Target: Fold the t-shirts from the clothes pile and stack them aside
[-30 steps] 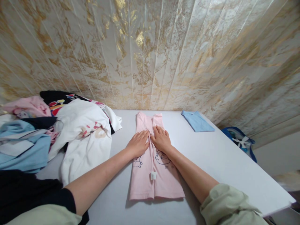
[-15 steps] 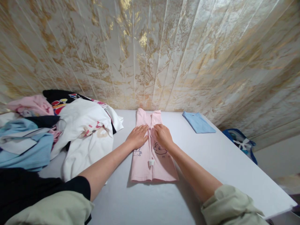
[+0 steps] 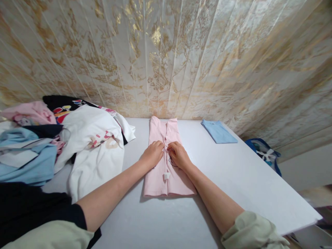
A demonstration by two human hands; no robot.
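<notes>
Gold-patterned, pleated sheeting (image 3: 155,69) is seen behind a smooth white table (image 3: 233,180). At the frame's centre, one soft pink garment (image 3: 155,181) is laid flat, its two folded sides meeting along the midline; its long axis is directed up the frame, the wider hem toward the bottom. One small white label (image 3: 166,176) is exposed. Left hand (image 3: 154,154) and right hand (image 3: 179,156) are rested on it, fingers curled; whether fabric is pinched cannot be told. One folded blue cloth (image 3: 220,133) is placed at right, one crumpled clothing heap (image 3: 80,136) at left.
</notes>
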